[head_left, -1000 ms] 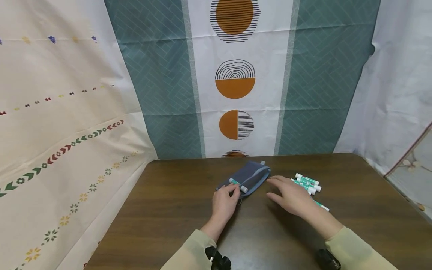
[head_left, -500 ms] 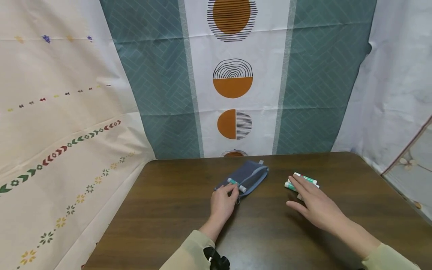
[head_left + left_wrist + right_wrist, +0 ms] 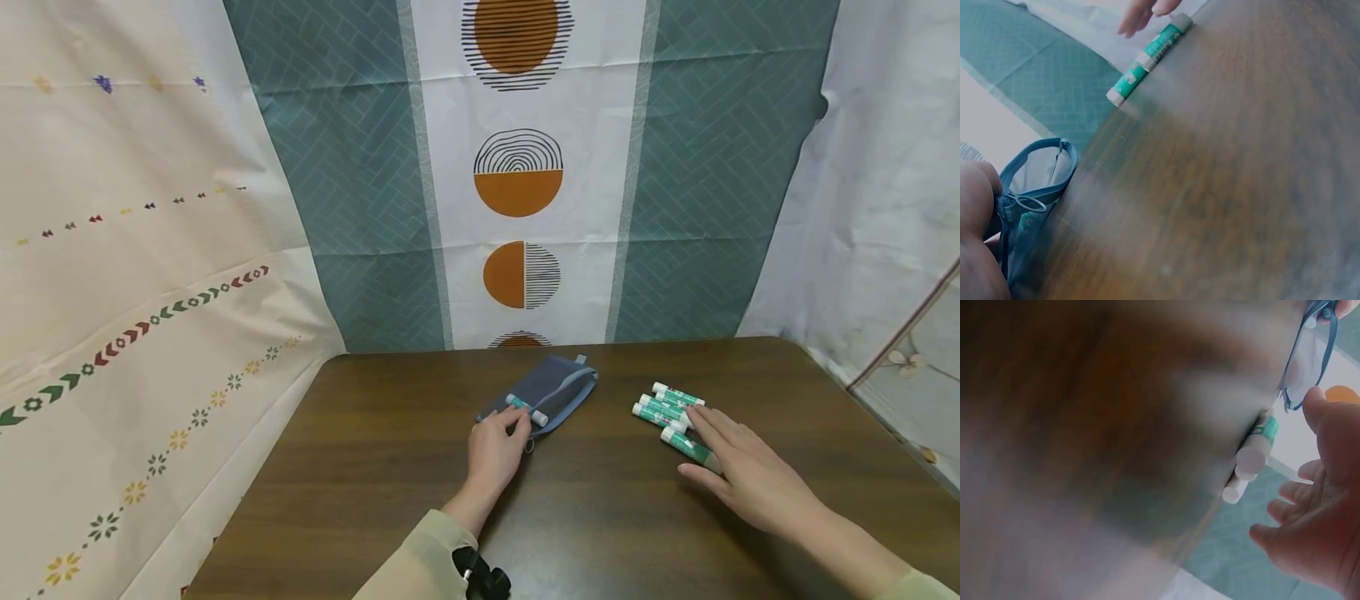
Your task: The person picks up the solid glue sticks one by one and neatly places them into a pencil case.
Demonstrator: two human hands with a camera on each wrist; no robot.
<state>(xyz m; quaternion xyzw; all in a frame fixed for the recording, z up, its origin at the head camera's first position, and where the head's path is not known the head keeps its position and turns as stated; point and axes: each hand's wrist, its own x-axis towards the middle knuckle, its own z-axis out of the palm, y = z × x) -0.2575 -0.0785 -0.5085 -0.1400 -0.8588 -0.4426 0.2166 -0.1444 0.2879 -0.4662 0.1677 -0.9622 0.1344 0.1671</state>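
Note:
A blue zippered pouch (image 3: 553,385) lies on the table, its mouth gaping toward the right. One green-and-white glue stick (image 3: 527,410) shows at the pouch's near side. My left hand (image 3: 497,446) pinches the pouch's near edge, beside the zipper pull ring (image 3: 1027,203). To the right lies a group of several similar glue sticks (image 3: 663,408), with one nearer glue stick (image 3: 686,446) a little apart. My right hand (image 3: 757,471) is spread over the right ends of these sticks, fingers straight; nothing is gripped in it. Its palm faces down, as the right wrist view shows.
The brown wooden table (image 3: 360,467) ends at a patterned teal-and-white cloth (image 3: 375,208) behind. Cream cloth (image 3: 150,333) hangs along the left side, white cloth (image 3: 870,208) along the right. A black wrist strap (image 3: 483,575) sits on my left sleeve.
My right hand has moved from beside the pouch rightward to the glue sticks, then farther right and nearer, uncovering more of them. The left hand stays on the pouch.

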